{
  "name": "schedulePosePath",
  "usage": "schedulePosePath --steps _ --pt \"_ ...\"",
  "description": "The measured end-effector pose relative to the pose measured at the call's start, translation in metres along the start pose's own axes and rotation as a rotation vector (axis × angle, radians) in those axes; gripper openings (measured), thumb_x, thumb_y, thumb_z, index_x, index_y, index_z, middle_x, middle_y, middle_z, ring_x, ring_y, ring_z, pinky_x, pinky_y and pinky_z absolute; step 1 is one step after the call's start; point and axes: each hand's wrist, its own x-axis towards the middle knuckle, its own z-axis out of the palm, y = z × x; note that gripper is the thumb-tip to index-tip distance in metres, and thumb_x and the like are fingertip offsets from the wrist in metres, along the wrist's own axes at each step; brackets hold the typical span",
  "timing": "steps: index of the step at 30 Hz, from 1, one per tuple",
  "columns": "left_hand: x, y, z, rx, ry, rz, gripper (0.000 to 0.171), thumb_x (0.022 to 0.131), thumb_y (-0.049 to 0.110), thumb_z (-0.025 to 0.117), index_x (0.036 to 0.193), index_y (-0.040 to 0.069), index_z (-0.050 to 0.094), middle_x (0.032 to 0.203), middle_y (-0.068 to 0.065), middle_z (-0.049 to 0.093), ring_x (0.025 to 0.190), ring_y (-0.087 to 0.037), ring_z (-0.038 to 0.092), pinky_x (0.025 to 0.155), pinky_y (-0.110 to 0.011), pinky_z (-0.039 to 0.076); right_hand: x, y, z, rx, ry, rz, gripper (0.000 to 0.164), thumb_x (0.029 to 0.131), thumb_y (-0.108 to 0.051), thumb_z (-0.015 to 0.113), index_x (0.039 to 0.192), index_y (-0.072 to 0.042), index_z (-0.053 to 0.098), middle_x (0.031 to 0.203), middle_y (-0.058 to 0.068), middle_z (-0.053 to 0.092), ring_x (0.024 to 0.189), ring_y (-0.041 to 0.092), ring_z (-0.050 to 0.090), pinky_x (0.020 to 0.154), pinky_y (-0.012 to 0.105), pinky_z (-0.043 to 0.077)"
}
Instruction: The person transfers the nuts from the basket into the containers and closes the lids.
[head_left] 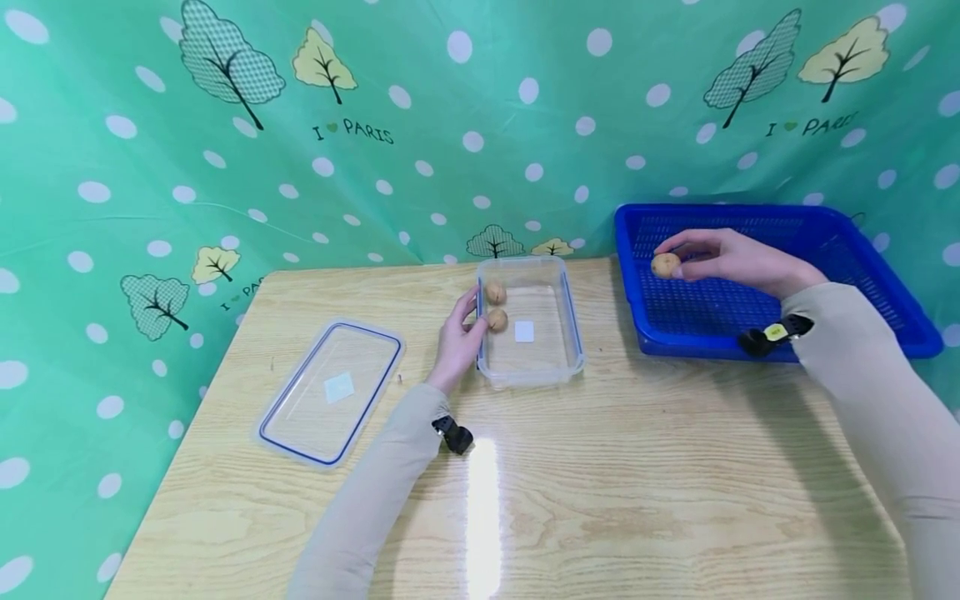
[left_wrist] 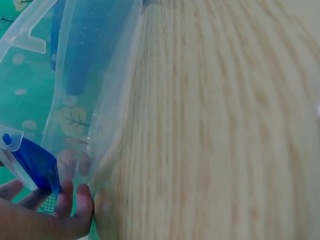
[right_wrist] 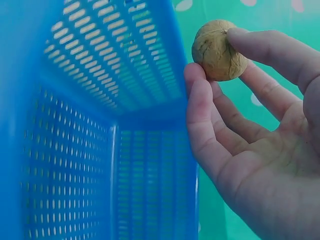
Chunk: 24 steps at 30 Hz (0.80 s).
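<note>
A walnut [right_wrist: 217,52] is pinched between the thumb and fingers of my right hand [head_left: 738,260]. In the head view that hand is above the left part of the blue basket [head_left: 648,343]; the right wrist view shows the basket's slotted walls beside the fingers. At the table's back middle stands a clear plastic container [head_left: 531,375]. Inside, along its left wall, lie an upper walnut [head_left: 495,292] and a lower walnut [head_left: 497,320]. My left hand [head_left: 457,340] rests against the container's left side, its bent fingers touching the wall near a blue latch [left_wrist: 37,162].
Left of the container, a clear lid [head_left: 318,400] with a blue seal lies flat on the wooden table [head_left: 600,492]. A green patterned cloth [head_left: 420,108] hangs behind the table. The basket occupies the back right.
</note>
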Motion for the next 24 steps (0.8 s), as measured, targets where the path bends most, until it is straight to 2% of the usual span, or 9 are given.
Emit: schedulePosePath --steps 8,13,19,24 --pt "0.001 -0.001 -0.002 -0.011 -0.015 0.012 0.056 0.097 0.004 0.047 0.151 0.015 0.035 0.145 -0.017 0.044 0.103 -0.04 0.061 0.083 -0.046 0.052 0.008 -0.009 0.011 0.02 -0.028 0.011 0.043 0.095 -0.026 0.063 0.135 -0.013 0.054 0.13 0.007 0.056 0.117 0.019 0.049 0.091 0.029 0.043" --pt "0.001 -0.001 -0.001 -0.009 -0.016 0.005 0.056 0.097 0.006 0.048 0.151 0.016 0.035 0.146 -0.015 0.043 0.103 -0.037 0.06 0.082 -0.041 0.053 0.014 -0.017 0.019 0.046 -0.034 -0.003 0.044 0.095 -0.024 0.063 0.136 -0.011 0.052 0.134 0.007 0.054 0.121 0.02 0.046 0.096 0.039 0.04" --pt "0.003 -0.004 0.0 -0.016 -0.016 -0.004 0.056 0.098 0.006 0.05 0.15 0.018 0.035 0.145 -0.015 0.044 0.106 -0.033 0.058 0.087 -0.04 0.052 0.024 -0.026 0.028 0.084 -0.027 -0.011 0.046 0.094 -0.026 0.064 0.136 -0.01 0.052 0.132 0.009 0.054 0.12 0.022 0.047 0.1 0.048 0.037" --pt "0.002 -0.004 0.0 -0.027 -0.019 -0.022 0.056 0.098 0.007 0.05 0.151 0.02 0.035 0.145 -0.014 0.044 0.103 -0.034 0.059 0.085 -0.039 0.053 0.033 -0.031 0.037 0.105 -0.023 -0.027 0.047 0.093 -0.027 0.066 0.134 -0.009 0.053 0.132 0.01 0.053 0.12 0.025 0.048 0.101 0.051 0.036"
